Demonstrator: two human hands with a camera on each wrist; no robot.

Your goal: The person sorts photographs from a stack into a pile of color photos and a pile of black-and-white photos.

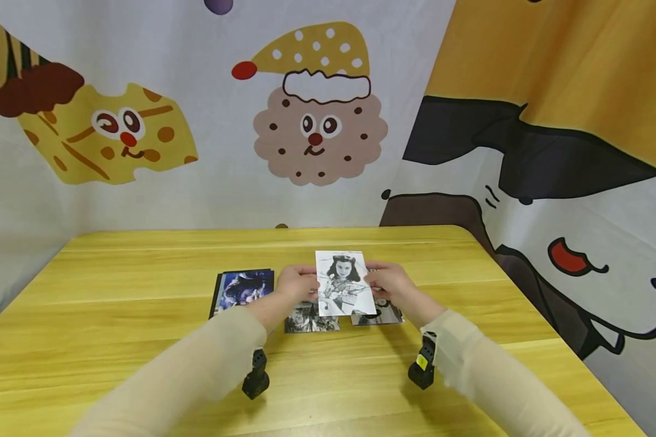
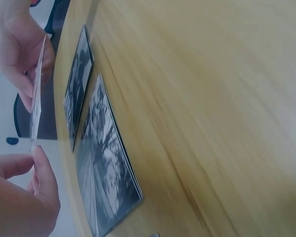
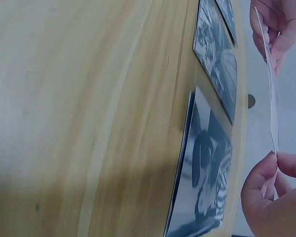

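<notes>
Both hands hold up a black-and-white photo card [image 1: 345, 285] of a dark-haired person, raised over the table. My left hand [image 1: 294, 284] pinches its left edge and my right hand [image 1: 392, 284] its right edge. Seen edge-on in the left wrist view, the card [image 2: 38, 101] runs between thumb and fingers of each hand. Beneath it lie two black-and-white photo piles: one with a landscape-like picture [image 1: 313, 318], the other with a portrait [image 1: 379, 314]. The raised card covers part of both.
Left of the hands lies a pile of cards with a blue-purple picture [image 1: 246, 287] on top, dark edges showing under it. The wooden table [image 1: 142, 340] reaches back to a cartoon-printed curtain [image 1: 218, 200]. Small black wrist cameras [image 1: 256, 375] hang under both sleeves.
</notes>
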